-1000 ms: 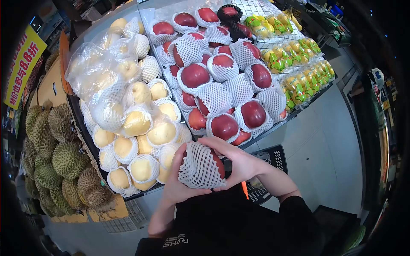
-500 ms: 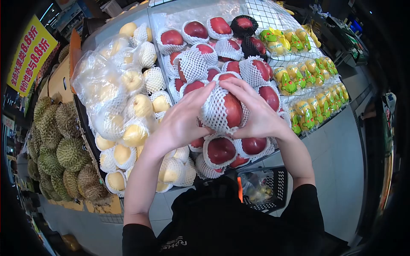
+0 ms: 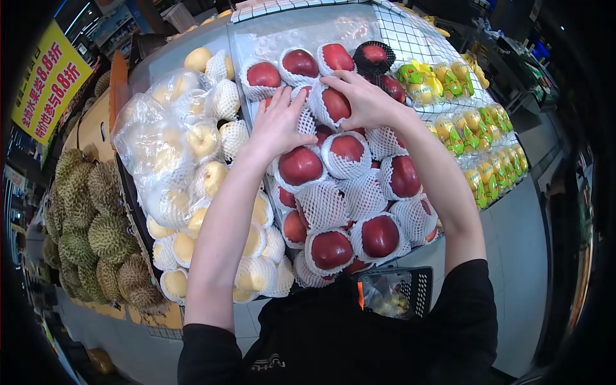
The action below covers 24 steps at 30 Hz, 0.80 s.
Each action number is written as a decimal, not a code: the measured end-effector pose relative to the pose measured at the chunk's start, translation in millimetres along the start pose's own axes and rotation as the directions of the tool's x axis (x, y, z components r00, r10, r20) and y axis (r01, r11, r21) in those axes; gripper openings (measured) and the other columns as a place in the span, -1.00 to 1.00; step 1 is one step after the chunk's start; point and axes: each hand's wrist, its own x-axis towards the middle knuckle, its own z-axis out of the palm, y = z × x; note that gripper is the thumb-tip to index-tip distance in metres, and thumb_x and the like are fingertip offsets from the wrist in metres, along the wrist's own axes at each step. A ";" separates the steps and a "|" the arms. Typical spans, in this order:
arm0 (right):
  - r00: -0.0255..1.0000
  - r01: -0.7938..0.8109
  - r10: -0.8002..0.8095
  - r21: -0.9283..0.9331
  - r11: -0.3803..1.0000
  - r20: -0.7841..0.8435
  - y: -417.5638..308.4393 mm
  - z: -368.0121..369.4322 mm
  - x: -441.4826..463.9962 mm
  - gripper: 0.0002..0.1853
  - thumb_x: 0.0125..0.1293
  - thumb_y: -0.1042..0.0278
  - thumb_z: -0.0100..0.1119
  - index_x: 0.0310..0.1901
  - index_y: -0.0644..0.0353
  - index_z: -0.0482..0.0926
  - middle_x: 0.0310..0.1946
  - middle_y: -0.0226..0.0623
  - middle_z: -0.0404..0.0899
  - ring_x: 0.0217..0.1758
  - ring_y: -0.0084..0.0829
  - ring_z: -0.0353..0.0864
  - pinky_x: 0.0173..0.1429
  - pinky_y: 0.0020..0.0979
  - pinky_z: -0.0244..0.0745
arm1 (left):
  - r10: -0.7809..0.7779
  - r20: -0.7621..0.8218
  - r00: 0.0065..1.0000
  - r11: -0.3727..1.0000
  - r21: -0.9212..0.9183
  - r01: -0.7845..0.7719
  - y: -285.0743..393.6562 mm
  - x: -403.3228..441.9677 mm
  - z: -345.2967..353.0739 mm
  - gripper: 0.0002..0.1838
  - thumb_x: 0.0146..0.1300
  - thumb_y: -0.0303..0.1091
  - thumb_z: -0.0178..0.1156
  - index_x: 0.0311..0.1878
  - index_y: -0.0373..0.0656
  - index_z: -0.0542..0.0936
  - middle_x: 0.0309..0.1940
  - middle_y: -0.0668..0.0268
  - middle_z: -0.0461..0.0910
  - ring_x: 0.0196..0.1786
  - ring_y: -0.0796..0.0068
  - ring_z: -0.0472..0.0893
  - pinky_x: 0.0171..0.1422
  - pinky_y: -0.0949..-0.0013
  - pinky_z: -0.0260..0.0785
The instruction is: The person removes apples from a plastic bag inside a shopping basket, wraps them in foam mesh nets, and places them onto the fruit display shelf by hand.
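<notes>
My left hand (image 3: 279,125) rests over a red fruit in white foam net (image 3: 307,119) near the upper middle of the display, its thumb below the fruit and its fingers curved over it. Just to the right, my right hand (image 3: 367,99) is curved round a netted red fruit (image 3: 335,104), fingers above and thumb at the lower right. Both fruits sit among other netted red fruits. Below them lie a large dark red fruit (image 3: 300,165) and another netted one (image 3: 346,147).
Netted yellow pears (image 3: 204,139), partly under clear plastic (image 3: 151,138), fill the left section. Durians (image 3: 112,237) lie farther left. Packed yellow fruit (image 3: 459,131) stands at the right. A black basket (image 3: 421,292) with bagged items is below the display's front edge.
Both hands have moved up and away from my body, from holding a netted red fruit over the pile to touching fruits in the upper part. The hands are now farther apart.
</notes>
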 end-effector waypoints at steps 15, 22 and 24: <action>0.916 -0.057 -0.032 0.209 0.976 0.399 23.2 4.9 13.6 0.11 -0.14 0.32 0.55 0.50 -0.01 0.13 0.52 -0.01 -0.01 0.55 -0.09 0.08 0.55 -0.23 0.12 | 0.041 -0.040 0.998 0.970 -0.239 -0.049 -28.5 -2.3 20.7 -0.03 -0.05 0.05 0.46 0.42 -0.17 0.31 0.44 -0.08 0.20 0.45 0.00 0.28 0.46 0.12 0.22; 0.954 -0.026 -0.058 0.276 0.961 0.293 29.6 18.3 4.2 0.21 -0.12 0.43 0.52 0.55 0.04 -0.08 0.55 -0.03 -0.05 0.60 -0.15 -0.03 0.61 -0.26 -0.04 | 0.093 -0.128 0.987 0.964 -0.235 -0.122 -31.0 -2.6 33.6 -0.04 -0.01 0.07 0.44 0.43 -0.14 0.29 0.45 -0.08 0.19 0.50 -0.05 0.19 0.51 -0.02 0.11; 0.965 -0.038 -0.038 0.281 0.959 0.260 27.1 18.8 2.5 0.21 -0.13 0.41 0.52 0.55 0.07 -0.08 0.54 -0.03 -0.03 0.61 -0.16 -0.06 0.62 -0.27 -0.10 | 0.055 -0.094 0.994 0.979 -0.190 -0.072 -24.7 -3.7 28.8 -0.03 0.00 0.08 0.43 0.45 -0.13 0.27 0.46 -0.08 0.16 0.51 -0.04 0.17 0.52 -0.04 0.08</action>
